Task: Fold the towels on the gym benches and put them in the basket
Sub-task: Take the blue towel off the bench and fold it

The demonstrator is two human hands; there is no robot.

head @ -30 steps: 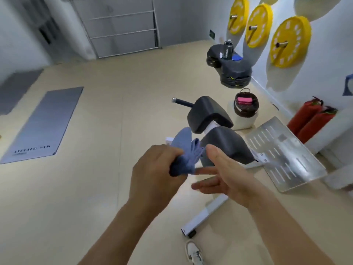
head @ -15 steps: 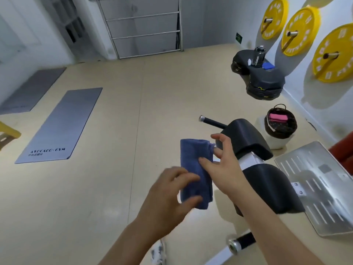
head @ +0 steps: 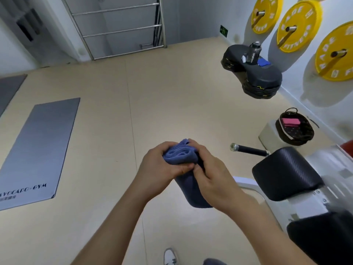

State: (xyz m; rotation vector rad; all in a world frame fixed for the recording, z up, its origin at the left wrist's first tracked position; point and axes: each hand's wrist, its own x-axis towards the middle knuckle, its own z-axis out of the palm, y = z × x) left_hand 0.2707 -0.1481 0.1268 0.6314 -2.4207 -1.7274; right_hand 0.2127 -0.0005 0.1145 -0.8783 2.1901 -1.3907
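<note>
1. In mid-air above the beige floor (head: pixel 172 102), just left of the gym bench (head: pixel 286 175), both hands hold the blue towel (head: pixel 180 156) between them at about chest height.
2. The left hand (head: pixel 162 166) has its fingers curled round the bunched upper part of the towel, thumb pressed on the near side.
3. The right hand (head: pixel 212 180) meets it from the other side, fingers and thumb curled in and pinching the cloth where the two thumbs almost touch.
4. The towel's top shows several layered folds. Its lower part hangs below the hands as one flat flap, touching nothing else.
5. Step in hand, as I judge it: the last fold or a tidy-up of the bundle, since the towel looks compact but the hanging flap is not yet tucked.
6. The basket (head: pixel 303 135) sits on a pale block near the wall, well apart from the hands and beyond the bench, with a pink folded piece (head: pixel 290 122) already inside.
7. The next move calls for bringing the flap up, keeping a firm grip so the layers do not slip open, then carrying the bundle rightward past the bench to the basket.
8. A blue cloth (head: pixel 264 62) lies beside a bottle (head: pixel 253 52) on the black platform (head: pixel 263 79) farther off; it may be another towel, though it is too small to tell.
</note>
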